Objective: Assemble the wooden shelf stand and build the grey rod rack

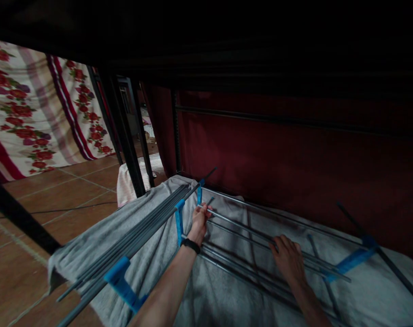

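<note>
My left hand (199, 220) grips the end of a grey metal rod (237, 222) next to a blue plastic connector (179, 220); a black band sits on that wrist. My right hand (288, 259) rests palm down on the same group of parallel rods (257, 268), fingers closed over one. These rods run rightward to another blue connector (351, 261). A bundle of loose grey rods (138, 236) lies on the left, ending near a blue bracket (121, 284). Everything lies on a grey cloth (227, 295).
A dark red fabric wall (295, 159) stands behind the rods, with black frame posts (125, 131) at left. Terracotta floor tiles (56, 195) and a floral sheet (39, 104) lie further left. A dark overhang fills the top.
</note>
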The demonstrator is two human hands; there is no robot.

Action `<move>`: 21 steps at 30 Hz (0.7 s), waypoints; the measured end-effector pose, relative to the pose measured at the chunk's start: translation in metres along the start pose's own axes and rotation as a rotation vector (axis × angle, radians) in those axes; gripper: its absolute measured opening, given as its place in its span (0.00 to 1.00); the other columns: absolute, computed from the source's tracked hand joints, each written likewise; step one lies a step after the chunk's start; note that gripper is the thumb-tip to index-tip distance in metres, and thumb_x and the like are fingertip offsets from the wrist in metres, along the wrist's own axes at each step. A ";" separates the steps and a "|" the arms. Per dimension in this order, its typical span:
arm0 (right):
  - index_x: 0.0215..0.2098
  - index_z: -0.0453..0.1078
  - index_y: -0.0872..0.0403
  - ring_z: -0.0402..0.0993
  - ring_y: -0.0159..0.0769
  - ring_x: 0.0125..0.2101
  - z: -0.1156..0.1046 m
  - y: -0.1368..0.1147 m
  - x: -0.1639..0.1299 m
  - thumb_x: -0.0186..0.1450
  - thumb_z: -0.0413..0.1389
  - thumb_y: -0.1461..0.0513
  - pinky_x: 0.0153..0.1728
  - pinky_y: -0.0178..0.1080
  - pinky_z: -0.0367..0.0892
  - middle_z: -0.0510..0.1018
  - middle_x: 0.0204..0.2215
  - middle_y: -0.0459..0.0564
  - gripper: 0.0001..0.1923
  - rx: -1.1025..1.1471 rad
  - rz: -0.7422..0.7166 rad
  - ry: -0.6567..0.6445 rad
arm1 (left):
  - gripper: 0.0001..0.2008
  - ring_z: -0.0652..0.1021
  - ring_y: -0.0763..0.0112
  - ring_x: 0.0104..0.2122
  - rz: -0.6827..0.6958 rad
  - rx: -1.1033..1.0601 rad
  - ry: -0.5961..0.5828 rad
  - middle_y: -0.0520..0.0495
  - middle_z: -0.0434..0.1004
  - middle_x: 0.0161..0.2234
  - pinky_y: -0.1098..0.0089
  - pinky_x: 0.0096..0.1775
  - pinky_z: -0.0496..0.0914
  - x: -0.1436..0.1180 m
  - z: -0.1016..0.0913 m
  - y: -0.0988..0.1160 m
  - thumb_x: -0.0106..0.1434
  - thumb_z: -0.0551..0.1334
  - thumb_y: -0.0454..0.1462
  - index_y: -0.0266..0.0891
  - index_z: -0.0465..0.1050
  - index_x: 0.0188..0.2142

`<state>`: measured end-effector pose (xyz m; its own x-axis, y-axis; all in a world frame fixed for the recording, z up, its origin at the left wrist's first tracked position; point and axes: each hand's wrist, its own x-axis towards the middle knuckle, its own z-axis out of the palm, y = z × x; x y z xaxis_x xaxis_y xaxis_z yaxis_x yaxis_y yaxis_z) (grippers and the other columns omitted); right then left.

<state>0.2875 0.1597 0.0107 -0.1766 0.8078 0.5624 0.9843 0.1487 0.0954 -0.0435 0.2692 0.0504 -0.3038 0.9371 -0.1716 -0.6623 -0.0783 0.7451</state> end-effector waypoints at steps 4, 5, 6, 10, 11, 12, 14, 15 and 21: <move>0.42 0.72 0.51 0.73 0.43 0.41 0.002 0.022 -0.017 0.70 0.44 0.61 0.52 0.52 0.55 0.78 0.39 0.53 0.14 -0.045 0.120 0.039 | 0.11 0.80 0.74 0.29 -0.001 -0.012 -0.045 0.48 0.80 0.32 0.76 0.31 0.73 -0.004 -0.002 -0.001 0.63 0.63 0.29 0.37 0.68 0.45; 0.42 0.72 0.51 0.73 0.44 0.41 0.002 0.027 -0.021 0.70 0.44 0.60 0.53 0.54 0.54 0.78 0.40 0.53 0.14 -0.055 0.166 0.060 | 0.12 0.81 0.74 0.29 -0.005 -0.010 -0.052 0.47 0.80 0.33 0.76 0.31 0.74 -0.004 -0.001 -0.002 0.64 0.62 0.29 0.37 0.67 0.47; 0.42 0.72 0.52 0.73 0.45 0.42 0.003 0.031 -0.025 0.70 0.44 0.60 0.55 0.57 0.52 0.78 0.41 0.54 0.15 -0.066 0.213 0.083 | 0.12 0.81 0.74 0.30 -0.011 -0.012 -0.056 0.46 0.80 0.34 0.76 0.32 0.74 -0.004 -0.001 -0.002 0.65 0.61 0.28 0.37 0.66 0.48; 0.43 0.73 0.52 0.71 0.48 0.45 0.004 0.042 -0.036 0.68 0.45 0.57 0.57 0.63 0.48 0.77 0.45 0.56 0.16 -0.112 0.325 0.153 | 0.11 0.81 0.73 0.31 -0.054 -0.060 -0.057 0.45 0.81 0.35 0.76 0.31 0.74 -0.004 -0.002 -0.001 0.66 0.57 0.26 0.37 0.66 0.47; 0.43 0.73 0.52 0.71 0.49 0.45 0.004 0.044 -0.037 0.68 0.45 0.57 0.57 0.64 0.48 0.77 0.45 0.57 0.16 -0.113 0.336 0.165 | 0.10 0.81 0.73 0.31 -0.068 -0.074 -0.054 0.45 0.81 0.35 0.76 0.31 0.74 -0.005 -0.004 0.000 0.66 0.57 0.26 0.38 0.66 0.46; 0.44 0.73 0.52 0.70 0.50 0.47 0.004 0.045 -0.037 0.68 0.46 0.57 0.57 0.64 0.48 0.76 0.46 0.57 0.15 -0.108 0.349 0.177 | 0.10 0.81 0.73 0.31 -0.079 -0.085 -0.051 0.46 0.81 0.35 0.76 0.31 0.74 -0.005 -0.005 0.001 0.66 0.57 0.26 0.38 0.66 0.45; 0.44 0.72 0.52 0.68 0.52 0.50 0.002 0.045 -0.036 0.68 0.47 0.56 0.56 0.63 0.52 0.74 0.49 0.60 0.15 -0.087 0.386 0.219 | 0.10 0.82 0.73 0.31 -0.088 -0.098 -0.052 0.46 0.80 0.35 0.75 0.32 0.75 -0.007 -0.008 0.004 0.66 0.57 0.25 0.38 0.67 0.44; 0.45 0.72 0.53 0.66 0.53 0.52 0.000 0.044 -0.035 0.68 0.47 0.55 0.55 0.62 0.53 0.73 0.51 0.61 0.16 -0.076 0.411 0.251 | 0.10 0.82 0.72 0.32 -0.088 -0.101 -0.052 0.46 0.80 0.35 0.74 0.32 0.76 -0.007 -0.009 0.004 0.66 0.56 0.25 0.39 0.68 0.43; 0.57 0.65 0.55 0.52 0.60 0.63 -0.020 0.035 -0.022 0.68 0.50 0.49 0.58 0.63 0.53 0.59 0.62 0.67 0.25 0.093 0.626 0.486 | 0.12 0.81 0.73 0.29 -0.114 -0.095 0.032 0.49 0.79 0.32 0.72 0.32 0.77 -0.006 -0.014 0.007 0.65 0.54 0.22 0.39 0.68 0.38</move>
<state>0.3256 0.1356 0.0176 0.4522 0.4208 0.7864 0.8915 -0.1859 -0.4131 -0.0561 0.2584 0.0482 -0.2438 0.9306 -0.2730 -0.7551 -0.0055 0.6556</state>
